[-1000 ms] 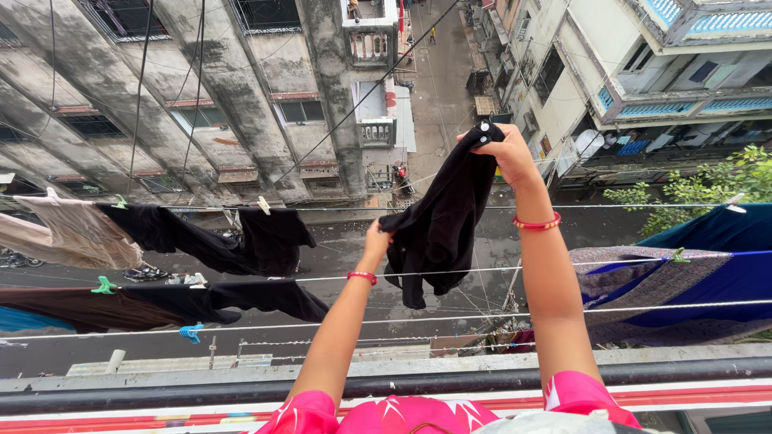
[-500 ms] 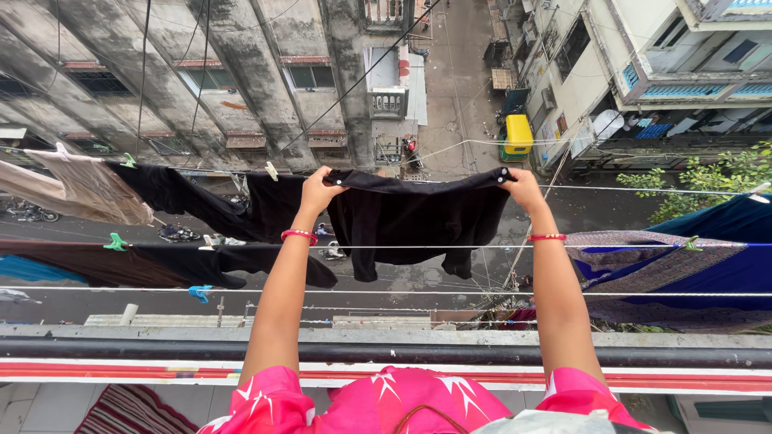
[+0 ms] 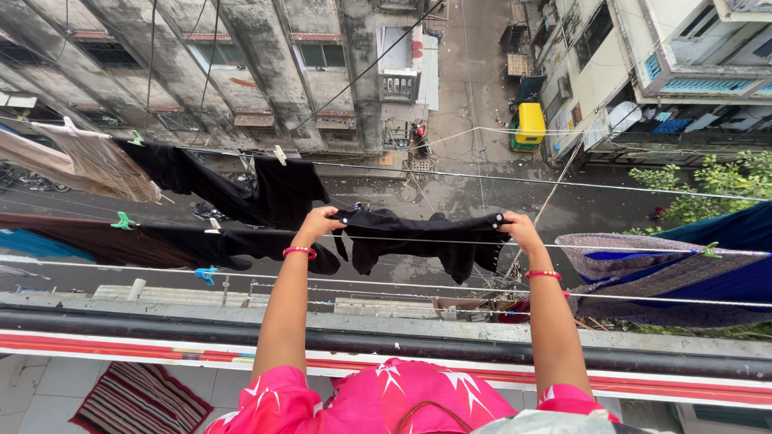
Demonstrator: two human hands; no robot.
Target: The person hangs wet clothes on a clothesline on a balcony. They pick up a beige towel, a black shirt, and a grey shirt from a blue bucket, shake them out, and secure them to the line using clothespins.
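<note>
above street, two hands, left and right, grip one black garment.

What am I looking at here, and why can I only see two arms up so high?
The camera sits on a person's head and looks down, so you see only their arms. They lean over a balcony rail high above a street. The left hand and right hand each hold one end of a black cloth, spread along a washing line. More clothes hang on lines at both sides: black clothes on the left, a blue and purple cloth on the right. A yellow vehicle stands far below.
</note>
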